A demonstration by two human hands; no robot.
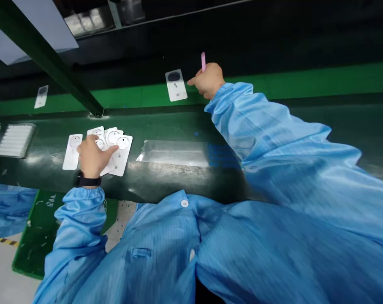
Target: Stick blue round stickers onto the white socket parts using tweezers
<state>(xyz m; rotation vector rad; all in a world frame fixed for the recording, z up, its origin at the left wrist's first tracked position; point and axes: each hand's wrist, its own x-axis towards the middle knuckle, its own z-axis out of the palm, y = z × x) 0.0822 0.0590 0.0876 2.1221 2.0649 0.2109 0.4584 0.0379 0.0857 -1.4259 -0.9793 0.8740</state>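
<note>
Closest to me, the person's blue antistatic smock (153,249) fills the bottom of the view, its sleeves gathered at both wrists. The two hands are well apart. The left hand (94,156), with a black wristwatch (86,179) at the wrist, rests with fingers spread on a loose, overlapping pile of white cards (120,154), each marked with a round patch near one end; it lies over them without clamping anything. A single white card (72,152) sits just beside the pile on its left. These lie on a dark green conveyor belt (166,126), between a white ribbed pad (15,140) and a shiny patch of clear tape (174,153). Farther out, the right hand (208,80) reaches across the belt, pinching a pink marker (203,62) upright, with its forefinger just beside another white card (176,85) that bears a dark round patch. One more card (41,96) lies well off to the left, beyond a green steel beam (42,55) slanting across overhead.
</note>
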